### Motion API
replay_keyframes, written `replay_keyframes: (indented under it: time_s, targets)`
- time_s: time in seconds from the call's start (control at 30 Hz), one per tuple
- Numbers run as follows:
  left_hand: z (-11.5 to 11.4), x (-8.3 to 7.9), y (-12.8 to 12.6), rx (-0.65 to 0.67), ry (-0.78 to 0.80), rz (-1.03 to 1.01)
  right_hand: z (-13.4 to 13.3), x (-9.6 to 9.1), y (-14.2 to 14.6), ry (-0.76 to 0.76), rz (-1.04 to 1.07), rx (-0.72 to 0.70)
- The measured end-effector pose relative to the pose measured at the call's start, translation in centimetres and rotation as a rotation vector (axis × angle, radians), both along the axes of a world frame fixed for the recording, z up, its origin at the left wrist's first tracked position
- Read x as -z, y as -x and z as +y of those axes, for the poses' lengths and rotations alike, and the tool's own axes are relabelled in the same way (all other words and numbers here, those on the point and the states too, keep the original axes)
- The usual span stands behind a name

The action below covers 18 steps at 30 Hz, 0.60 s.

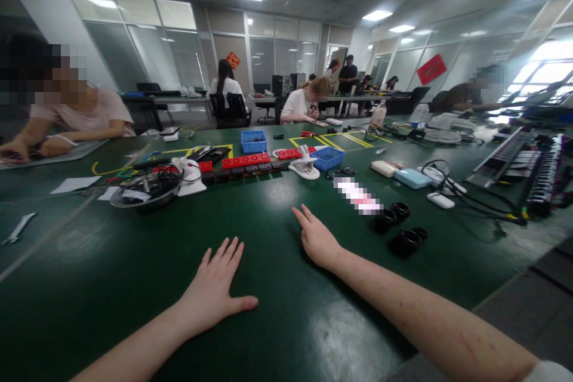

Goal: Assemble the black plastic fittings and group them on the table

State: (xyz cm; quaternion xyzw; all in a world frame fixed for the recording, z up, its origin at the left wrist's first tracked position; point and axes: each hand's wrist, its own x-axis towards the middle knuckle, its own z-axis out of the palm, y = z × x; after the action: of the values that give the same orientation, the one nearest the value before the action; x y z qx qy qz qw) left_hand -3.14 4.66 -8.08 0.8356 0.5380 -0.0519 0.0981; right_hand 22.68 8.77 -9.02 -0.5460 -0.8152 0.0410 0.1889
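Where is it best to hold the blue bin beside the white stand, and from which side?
Probably by the rim at its right end, the right hand coming from the right. The blue bin is open-topped, so fingers could hook over its wall. Its left end is close to the white stand, and a black cable lies before its near side.

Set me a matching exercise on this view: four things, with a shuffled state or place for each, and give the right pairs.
Things:
1. Bare left hand
2. Bare right hand
3. Shallow round bowl
4. Light-blue case with rounded corners

States and places:
A. Beside a beige case with rounded corners
B. Two fingers extended, pointing forward
C. Heaped with dark items
D. Fanned open, thumb out to the side

Right pairs: 1-D, 2-B, 3-C, 4-A
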Motion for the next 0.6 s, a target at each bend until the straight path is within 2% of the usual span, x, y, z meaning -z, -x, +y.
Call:
replay_keyframes:
  time_s: [0.37, 0.6]
  targets:
    - [-0.1, -0.5, -0.3, -0.002, 0.019, 0.042, -0.9, -0.1, -1.1, -0.003, 0.041, 0.220]
    - [-0.2, -0.8, -0.5, -0.007, 0.028, 0.061, -1.7, -1.4, -2.5, 0.014, -0.118, 0.126]
